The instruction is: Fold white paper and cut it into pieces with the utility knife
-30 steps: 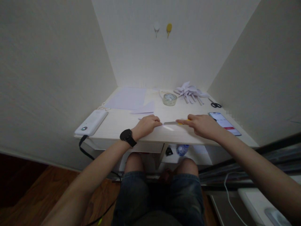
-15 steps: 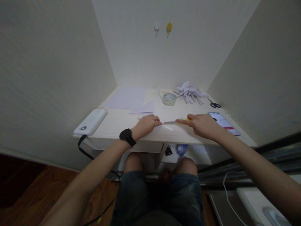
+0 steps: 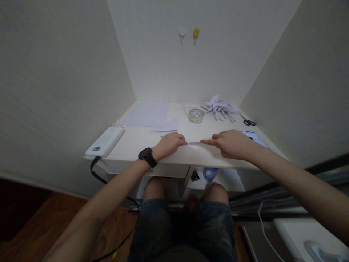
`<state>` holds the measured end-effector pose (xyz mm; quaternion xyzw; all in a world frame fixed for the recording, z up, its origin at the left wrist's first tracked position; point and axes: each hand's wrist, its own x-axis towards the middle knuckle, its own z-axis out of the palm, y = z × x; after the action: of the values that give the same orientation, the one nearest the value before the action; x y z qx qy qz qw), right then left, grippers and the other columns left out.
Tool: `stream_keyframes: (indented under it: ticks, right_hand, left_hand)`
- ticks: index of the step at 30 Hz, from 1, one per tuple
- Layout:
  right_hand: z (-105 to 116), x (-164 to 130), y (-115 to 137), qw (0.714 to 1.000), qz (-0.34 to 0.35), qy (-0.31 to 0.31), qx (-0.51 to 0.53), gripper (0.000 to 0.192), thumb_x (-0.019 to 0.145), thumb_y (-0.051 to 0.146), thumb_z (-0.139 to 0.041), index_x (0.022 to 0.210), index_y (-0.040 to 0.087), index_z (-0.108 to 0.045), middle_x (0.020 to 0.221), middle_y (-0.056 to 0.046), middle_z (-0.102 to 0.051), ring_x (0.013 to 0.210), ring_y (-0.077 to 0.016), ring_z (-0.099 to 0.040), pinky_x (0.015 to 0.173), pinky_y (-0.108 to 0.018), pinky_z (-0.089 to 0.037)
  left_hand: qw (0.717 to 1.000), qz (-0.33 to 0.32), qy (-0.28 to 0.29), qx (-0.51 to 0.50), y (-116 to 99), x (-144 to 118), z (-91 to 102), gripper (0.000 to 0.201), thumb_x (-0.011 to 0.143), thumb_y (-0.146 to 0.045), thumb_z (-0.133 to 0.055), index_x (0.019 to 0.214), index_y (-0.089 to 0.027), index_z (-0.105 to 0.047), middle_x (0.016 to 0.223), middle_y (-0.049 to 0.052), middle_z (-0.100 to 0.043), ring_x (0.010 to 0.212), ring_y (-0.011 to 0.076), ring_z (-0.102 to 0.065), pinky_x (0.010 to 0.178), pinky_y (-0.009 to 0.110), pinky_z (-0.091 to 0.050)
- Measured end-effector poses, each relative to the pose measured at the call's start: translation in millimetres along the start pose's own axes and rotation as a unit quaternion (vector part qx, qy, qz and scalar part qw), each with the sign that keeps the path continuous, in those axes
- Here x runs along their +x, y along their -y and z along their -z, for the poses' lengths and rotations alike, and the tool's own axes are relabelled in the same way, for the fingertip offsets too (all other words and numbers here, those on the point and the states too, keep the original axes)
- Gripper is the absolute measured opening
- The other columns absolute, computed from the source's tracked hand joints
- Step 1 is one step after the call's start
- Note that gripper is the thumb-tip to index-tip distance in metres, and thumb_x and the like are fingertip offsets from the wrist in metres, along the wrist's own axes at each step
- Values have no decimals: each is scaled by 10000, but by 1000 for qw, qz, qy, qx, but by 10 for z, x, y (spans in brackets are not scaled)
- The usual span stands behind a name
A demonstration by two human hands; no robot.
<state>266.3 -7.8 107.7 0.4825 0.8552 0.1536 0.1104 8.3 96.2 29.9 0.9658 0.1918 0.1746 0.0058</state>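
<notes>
My left hand (image 3: 169, 143), with a black watch on its wrist, rests fingers-down on a small white paper (image 3: 188, 147) near the front edge of the white desk (image 3: 136, 140). To its right, my right hand (image 3: 231, 143) grips a utility knife whose grey blade (image 3: 194, 143) points left toward the left fingertips and lies on the paper. The knife's handle is hidden under that hand. A loose folded sheet (image 3: 167, 126) lies just beyond the left hand.
A white power bank (image 3: 105, 142) with a black cable sits at the desk's left corner. At the back lie a paper sheet (image 3: 145, 113), a tape roll (image 3: 196, 115), folded paper pieces (image 3: 219, 107) and scissors (image 3: 248, 122). A phone (image 3: 256, 137) lies right of my right hand.
My right hand has slid left along the paper with the knife, covering the yellow handle that showed before and part of the phone. The left hand has stayed put.
</notes>
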Motion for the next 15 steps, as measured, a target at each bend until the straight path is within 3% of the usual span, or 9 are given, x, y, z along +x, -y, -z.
stream_keyframes:
  ticks: [3,7,15]
  right_hand:
    - [6,47,-32,1000,19,-6,-3,595,859,160,-579,1417,363,-555,806,-52,-711,628,-167,-604,557,-284,-282]
    - [18,72,-49,998,50,-2,-30,642,831,110,-576,1434,325,-542,785,-50,-702,561,-140,-560,537,-278,-231]
    - [39,41,-43,999,21,13,-25,678,849,103,-521,1477,356,-482,811,-51,-701,529,-137,-523,539,-294,-214]
  left_hand:
    - [1000,-7,4,-13,32,35,18,328,918,-81,-487,1029,-208,-769,1032,64,-750,940,186,-663,845,304,-473]
    - [1000,-7,23,-12,41,76,53,300,929,-113,-497,993,-201,-777,1001,62,-758,913,188,-672,824,299,-474]
    - [1000,7,25,-5,-8,72,77,324,923,-91,-488,1031,-199,-774,1053,69,-754,953,194,-670,852,311,-480]
